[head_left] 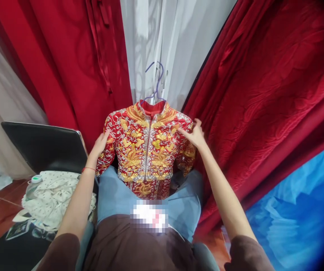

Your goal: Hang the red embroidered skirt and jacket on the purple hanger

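Note:
In front of me is a red embroidered jacket on a purple wire hanger, upright with its front toward me. Gold and silver patterns cover it, and a closed seam runs down the middle from the stand-up collar. My left hand lies against the upper sleeve on the left, its fingers extended and partly hidden. On the other side, my right hand touches the sleeve below the shoulder, thumb and fingers spread apart. More red-and-gold embroidered cloth shows below the jacket hem, between my knees.
Red curtains hang at both sides, with white drapery behind the hanger. A black chair back, a spotted white cloth, a bottle and a phone-like object are at left. Blue fabric lies at right.

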Motion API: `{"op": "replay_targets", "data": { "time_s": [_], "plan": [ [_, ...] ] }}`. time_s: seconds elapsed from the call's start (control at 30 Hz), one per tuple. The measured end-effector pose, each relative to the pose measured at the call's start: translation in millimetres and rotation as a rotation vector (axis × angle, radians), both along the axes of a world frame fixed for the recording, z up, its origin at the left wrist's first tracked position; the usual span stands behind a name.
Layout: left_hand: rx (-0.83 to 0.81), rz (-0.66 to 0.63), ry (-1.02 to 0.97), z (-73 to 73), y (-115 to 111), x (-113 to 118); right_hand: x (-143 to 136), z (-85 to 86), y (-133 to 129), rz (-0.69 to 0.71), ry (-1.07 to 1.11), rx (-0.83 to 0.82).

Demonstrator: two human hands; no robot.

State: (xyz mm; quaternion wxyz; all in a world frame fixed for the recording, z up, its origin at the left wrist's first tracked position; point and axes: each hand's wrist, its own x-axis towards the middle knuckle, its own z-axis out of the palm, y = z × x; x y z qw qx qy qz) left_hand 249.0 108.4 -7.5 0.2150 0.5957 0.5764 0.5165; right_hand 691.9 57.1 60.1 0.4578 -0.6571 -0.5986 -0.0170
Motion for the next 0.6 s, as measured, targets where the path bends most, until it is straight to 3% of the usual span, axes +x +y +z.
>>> {"op": "replay_targets", "data": {
  "time_s": [0.07,0.13,0.2,0.27,0.33,0.4,0.47,0.53,0.6],
  "plan": [
    [-0.055,-0.104,-0.013,-16.8,-8.7,1.2,16.8,-19.4,2.3,0.148,0.130,-0.204],
    [-0.104,-0.058,0.101,-25.7,-24.1,4.2,24.2,-39.6,-3.2,0.251,0.156,-0.331],
    [-0.188,0.052,0.331,-21.5,-43.3,5.2,24.4,-54.3,-17.9,0.226,0.076,-0.418],
    [-0.237,0.151,0.567,-3.4,-64.3,4.5,21.0,-57.0,-40.1,0.155,-0.035,-0.466],
    [-0.221,0.239,0.693,23.4,-85.3,3.8,17.3,-45.3,-66.2,0.130,-0.102,-0.417],
    [-0.164,0.290,0.664,50.1,-103.1,4.0,15.1,-23.6,-91.2,0.139,-0.123,-0.327],
    [-0.090,0.308,0.590,67.4,-114.1,4.3,14.2,-0.8,-110.1,0.076,-0.186,-0.301],
    [-0.061,0.372,0.567,70.8,-115.8,3.2,13.4,14.6,-119.8,-0.092,-0.332,-0.354],
    [-0.112,0.464,0.594,63.4,-108.6,1.4,11.1,20.5,-119.8,-0.309,-0.486,-0.408]
  ]
}}
